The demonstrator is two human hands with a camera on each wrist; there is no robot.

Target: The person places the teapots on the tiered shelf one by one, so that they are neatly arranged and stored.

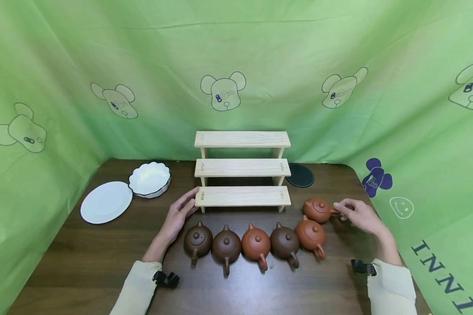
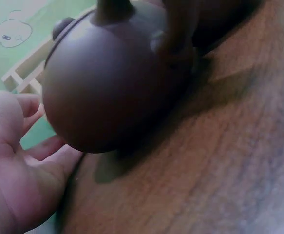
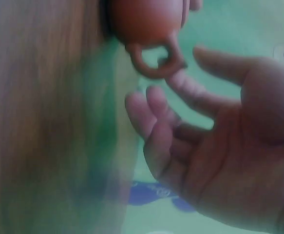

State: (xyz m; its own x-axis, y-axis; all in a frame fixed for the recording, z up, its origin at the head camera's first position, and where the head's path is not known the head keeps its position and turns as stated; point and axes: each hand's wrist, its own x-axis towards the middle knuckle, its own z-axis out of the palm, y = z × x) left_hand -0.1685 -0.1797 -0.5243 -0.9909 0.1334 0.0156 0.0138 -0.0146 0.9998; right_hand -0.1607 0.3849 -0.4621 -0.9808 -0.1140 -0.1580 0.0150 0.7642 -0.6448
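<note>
My right hand (image 1: pixel 358 213) is at the handle of a reddish-brown clay teapot (image 1: pixel 317 209), right of the wooden stand. In the right wrist view, the index fingertip meets the teapot's handle (image 3: pixel 154 73), while the thumb stays apart from it and the other fingers bend loosely. My left hand (image 1: pixel 177 216) rests its fingertips against the left end of the stand's lowest step (image 1: pixel 242 196). Near that hand sits a dark brown teapot (image 1: pixel 198 239), which fills much of the left wrist view. Its row continues with another dark teapot (image 1: pixel 226 246), a reddish one (image 1: pixel 256 243), a dark one (image 1: pixel 285 240) and a reddish one (image 1: pixel 310 234).
A three-step pale wooden stand (image 1: pixel 242 167) occupies the table's back middle. Behind its right side lies a dark round coaster (image 1: pixel 301 175). On the left are a white oval plate (image 1: pixel 106 202) and a white scalloped bowl (image 1: pixel 150 178). Green printed cloth (image 1: pixel 260 52) surrounds the brown table (image 1: pixel 82 262).
</note>
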